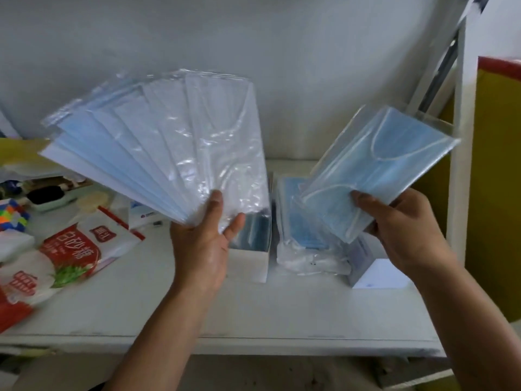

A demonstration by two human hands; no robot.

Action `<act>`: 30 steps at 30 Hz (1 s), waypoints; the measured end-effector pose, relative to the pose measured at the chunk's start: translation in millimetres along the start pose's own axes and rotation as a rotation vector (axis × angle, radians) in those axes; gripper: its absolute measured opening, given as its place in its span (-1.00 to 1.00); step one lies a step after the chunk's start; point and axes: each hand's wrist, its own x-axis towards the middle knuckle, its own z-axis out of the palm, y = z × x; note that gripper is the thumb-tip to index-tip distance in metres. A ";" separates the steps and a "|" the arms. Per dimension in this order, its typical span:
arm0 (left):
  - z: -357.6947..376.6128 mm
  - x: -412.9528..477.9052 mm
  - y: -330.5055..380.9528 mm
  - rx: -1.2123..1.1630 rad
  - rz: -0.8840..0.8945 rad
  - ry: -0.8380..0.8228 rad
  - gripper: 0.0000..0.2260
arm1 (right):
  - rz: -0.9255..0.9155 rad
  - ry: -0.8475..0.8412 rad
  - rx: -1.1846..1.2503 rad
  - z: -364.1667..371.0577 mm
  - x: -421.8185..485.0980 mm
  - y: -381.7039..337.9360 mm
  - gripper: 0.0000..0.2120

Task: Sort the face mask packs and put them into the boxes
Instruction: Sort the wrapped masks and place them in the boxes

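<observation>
Our left hand (208,244) holds a fan of face mask packs (174,142) up over the white shelf (253,314). The thumb presses on the front of the packs at their lower ends and the fingers lie behind, so the whole fan is pinched at its base. The packs spread up and to the left, each a pale blue mask in a clear sleeve.

Our right hand (403,230) holds a single thicker pack (386,170) of blue masks, tilted up to the right. It too is pinched at its lower end, thumb in front and fingers behind.

Below the hands, an open white box (253,261) stands on the shelf, partly hidden by the left hand and the fan. Just to its right lies a loose pile of packs (304,244), and beside that a second box (375,272) sits under the right hand.

At the left end of the shelf lie red-and-white food bags (73,249), a coloured puzzle cube (14,215) and a small dish with something black in it (46,196).
</observation>
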 end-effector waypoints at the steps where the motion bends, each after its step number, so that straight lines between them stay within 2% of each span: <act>1: -4.3 6.9 6.1 -0.006 0.037 0.021 -0.74 | -0.009 0.013 -0.063 6.6 3.5 -1.8 -0.94; 7: -26.4 31.0 20.3 -0.027 0.104 0.073 -0.70 | -0.118 0.025 -0.558 70.0 21.1 -16.7 -0.84; 9: -30.5 35.2 21.2 -0.013 0.111 0.086 -0.68 | -0.144 -0.027 -0.766 88.9 26.8 -19.9 -0.87; 11: -33.9 38.2 21.5 -0.008 0.112 0.104 -0.60 | -0.153 -0.088 -1.003 103.8 30.2 -22.9 -0.76; 13: -35.2 40.2 22.0 -0.008 0.106 0.112 -0.57 | -0.157 -0.179 -1.167 117.2 32.4 -25.4 -0.77; 17: -33.9 39.7 21.4 -0.009 0.091 0.113 -0.58 | -0.082 -0.332 -1.192 138.9 37.2 -21.6 -0.76; 20: -32.2 37.4 21.3 -0.003 0.084 0.113 -0.59 | -0.058 -0.342 -1.182 145.0 38.8 -15.9 -0.83; 24: -30.5 36.3 20.7 0.010 0.084 0.113 -0.64 | -0.045 -0.345 -1.199 146.6 39.8 -15.4 -0.81; 27: -28.9 34.8 20.0 0.021 0.081 0.095 -0.71 | 0.002 -0.380 -1.197 151.3 45.0 -15.7 -0.96; 30: -28.4 33.8 19.4 0.031 0.081 0.086 -0.71 | 0.011 -0.352 -1.201 154.5 51.7 -14.0 -0.94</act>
